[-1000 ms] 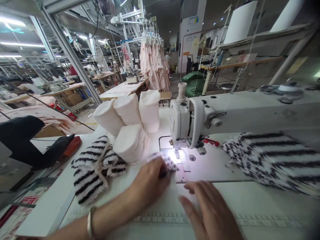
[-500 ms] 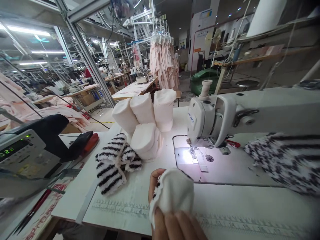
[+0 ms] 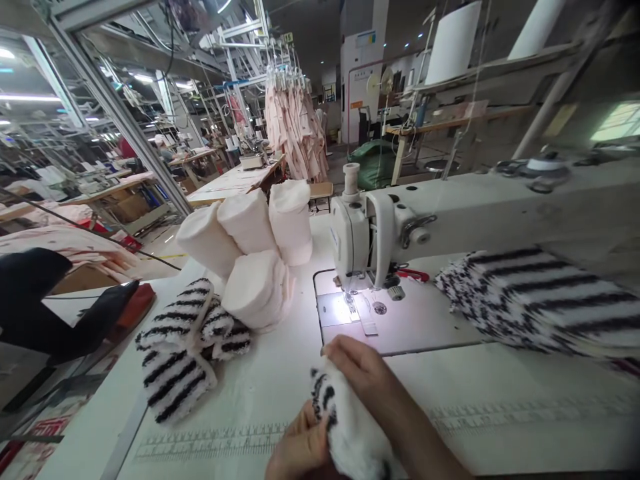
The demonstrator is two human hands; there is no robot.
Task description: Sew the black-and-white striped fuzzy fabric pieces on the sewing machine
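Black-and-white fleece piece (image 3: pixel 350 432), grasped by fingers of left hand (image 3: pixel 297 450) and right hand (image 3: pixel 373 381), lies at six o'clock from the presser foot (image 3: pixel 352 304), right hand nearer.

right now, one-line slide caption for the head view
Left hand and right hand grip a striped fleece piece before the sewing machine, white fabric rolls behind.

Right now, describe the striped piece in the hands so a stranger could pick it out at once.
Start at the white sewing machine and come toward the near edge of the table, in front of its lit needle. The left hand and right hand grip a fluffy black-and-white striped piece. Unlike the striped bundle at left and the striped stack at right, it alone is held.
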